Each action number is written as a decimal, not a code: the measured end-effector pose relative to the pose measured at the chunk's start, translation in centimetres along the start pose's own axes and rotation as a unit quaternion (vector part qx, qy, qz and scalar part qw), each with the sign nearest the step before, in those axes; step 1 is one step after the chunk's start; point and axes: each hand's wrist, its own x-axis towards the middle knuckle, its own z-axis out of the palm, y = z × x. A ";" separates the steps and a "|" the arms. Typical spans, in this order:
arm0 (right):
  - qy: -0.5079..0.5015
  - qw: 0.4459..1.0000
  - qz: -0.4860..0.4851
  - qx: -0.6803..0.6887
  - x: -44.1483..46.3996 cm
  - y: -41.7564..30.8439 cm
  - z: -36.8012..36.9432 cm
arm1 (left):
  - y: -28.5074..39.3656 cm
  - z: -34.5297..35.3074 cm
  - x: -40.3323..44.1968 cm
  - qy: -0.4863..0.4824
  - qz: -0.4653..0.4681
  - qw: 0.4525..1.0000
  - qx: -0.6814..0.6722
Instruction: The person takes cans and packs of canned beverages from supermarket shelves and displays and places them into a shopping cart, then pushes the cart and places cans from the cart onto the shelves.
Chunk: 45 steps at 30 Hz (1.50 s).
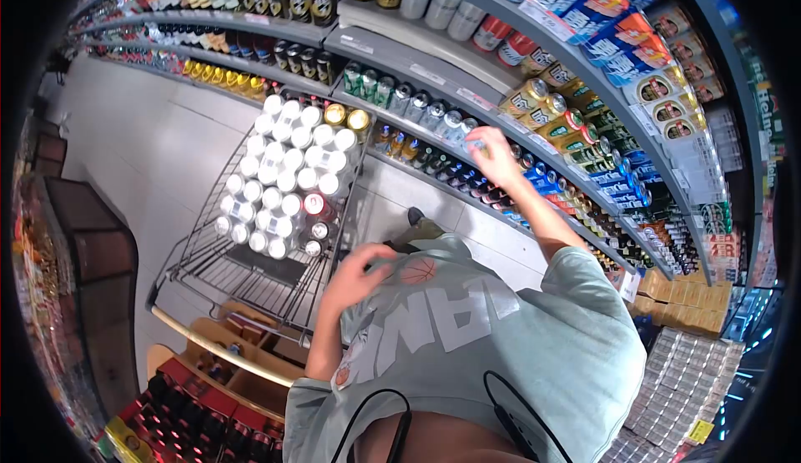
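Note:
My right hand reaches to the shelf on the right, its fingers bent and apart beside a row of clear containers with pale labels. No item shows in its grasp, and I cannot tell whether the fingertips touch a container. My left hand hovers in front of my grey-green shirt, loosely curled with nothing visible in it. Left of that hand stands a wire shopping cart. It carries many white-topped cans, two gold cans and a few dark and red cans.
Shelves of cans and bottles curve along the far side and right. Stacked cartons stand at the lower right. Dark red crates of bottles sit behind the cart handle. A brown display unit lines the left.

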 end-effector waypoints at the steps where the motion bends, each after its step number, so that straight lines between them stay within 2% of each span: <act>1: 0.013 1.000 0.009 -0.012 1.6 1.5 -3.9 | 1.4 1.4 2.2 -0.005 0.003 1.000 0.011; 3: 0.062 0.996 0.018 -0.063 3.9 4.2 -10.7 | 3.8 4.3 6.5 -0.210 0.001 0.973 -0.097; 5: 0.076 0.991 0.038 -0.105 5.5 8.3 -15.9 | 5.1 6.4 10.2 -0.242 0.012 0.966 -0.093; 7: -0.031 0.977 0.189 -0.092 6.8 10.3 -20.0 | 6.3 8.6 12.5 -0.269 0.014 0.957 -0.105; 8: -0.033 0.977 0.192 -0.087 6.7 12.0 -20.5 | 7.2 9.2 13.7 -0.284 -0.006 0.953 -0.109; 9: -0.069 0.977 0.163 -0.119 6.7 13.4 -20.9 | 7.7 9.6 14.8 -0.299 -0.027 0.947 -0.112; 10: -0.109 0.975 0.124 -0.152 7.0 14.8 -21.2 | 7.3 10.6 15.9 -0.320 -0.008 0.943 -0.095; 11: -0.116 0.975 0.119 -0.148 7.0 15.7 -21.2 | 7.3 11.4 16.8 -0.313 -0.012 0.945 -0.099; 13: -0.187 0.965 0.057 -0.174 7.0 16.8 -20.8 | 7.1 13.4 18.3 -0.336 0.054 0.939 -0.040; 14: -0.172 0.974 0.033 -0.144 6.8 18.2 -19.9 | 6.7 14.4 19.0 -0.343 0.035 0.937 -0.063; 17: -0.175 0.970 0.020 -0.167 7.1 18.9 -19.1 | 7.3 17.2 20.9 -0.308 0.049 0.949 -0.052; 18: -0.142 0.973 -0.017 -0.180 6.7 19.5 -18.6 | 7.0 18.1 21.4 -0.307 0.064 0.949 -0.043; 19: -0.152 0.972 -0.032 -0.177 6.8 19.6 -18.5 | 7.2 18.8 21.9 -0.291 0.062 0.954 -0.049; 21: -0.158 0.974 -0.003 -0.164 6.9 19.3 -18.5 | 8.1 19.5 22.2 -0.282 0.043 0.957 -0.063; 23: -0.146 0.974 -0.050 -0.167 6.7 19.4 -18.1 | 8.3 19.8 21.5 -0.244 0.046 0.967 -0.066; 25: -0.141 0.983 0.004 -0.121 6.5 19.1 -18.1 | 8.1 20.1 20.6 -0.231 0.027 0.967 -0.104; 27: -0.135 0.984 -0.021 -0.115 6.0 18.3 -18.0 | 8.2 20.2 19.2 -0.190 -0.005 0.971 -0.148; 29: -0.134 0.984 -0.001 -0.114 5.4 18.8 -17.6 | 7.8 20.1 17.7 -0.167 -0.047 0.965 -0.195; 33: -0.159 0.984 -0.014 -0.078 4.8 17.4 -17.1 | 5.4 19.2 13.3 -0.081 -0.044 0.967 -0.236; 35: -0.162 0.986 0.044 -0.016 4.7 15.1 -17.4 | 4.8 18.2 11.0 -0.051 -0.027 0.969 -0.242; 36: -0.187 0.980 0.062 -0.034 5.1 13.1 -17.8 | 4.5 17.5 9.7 -0.043 -0.057 0.967 -0.246; 37: -0.183 0.980 0.044 -0.062 5.5 11.4 -18.0 | 4.1 16.6 8.6 -0.039 -0.086 0.964 -0.248; 39: -0.153 0.984 -0.071 -0.064 6.5 9.5 -17.6 | 3.6 15.3 6.4 -0.015 -0.113 0.951 -0.288; 41: -0.138 0.979 -0.110 -0.101 7.4 6.2 -17.0 | 2.2 14.1 4.9 0.049 -0.088 0.952 -0.287; 43: -0.137 0.953 -0.222 -0.156 8.2 2.7 -15.6 | 0.6 13.3 3.3 0.093 -0.101 0.949 -0.283; 45: -0.145 0.945 -0.262 -0.131 8.5 -1.3 -12.7 | -1.1 12.4 2.0 0.178 -0.163 0.937 -0.253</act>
